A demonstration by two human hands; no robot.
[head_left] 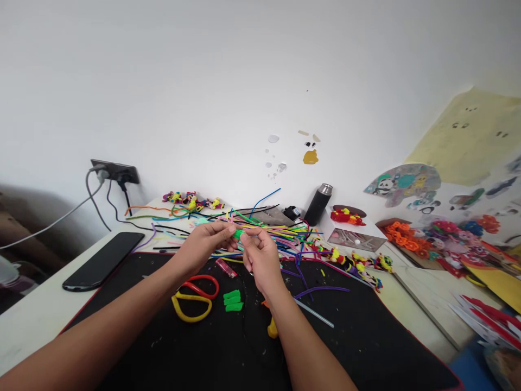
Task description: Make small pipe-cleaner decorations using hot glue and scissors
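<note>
Green pc point(238, 234) pinched btwn L hand point(207, 241) & R hand point(261, 254), mkgs on red item point(226, 267) too blurry.

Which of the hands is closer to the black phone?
Left. The left hand is to the right of the phone; the right hand is farther right, on the left hand's far side.

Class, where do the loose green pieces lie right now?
In the head view, the green pieces lie on the black mat, a little left of centre, between the scissors and the right forearm.
</note>
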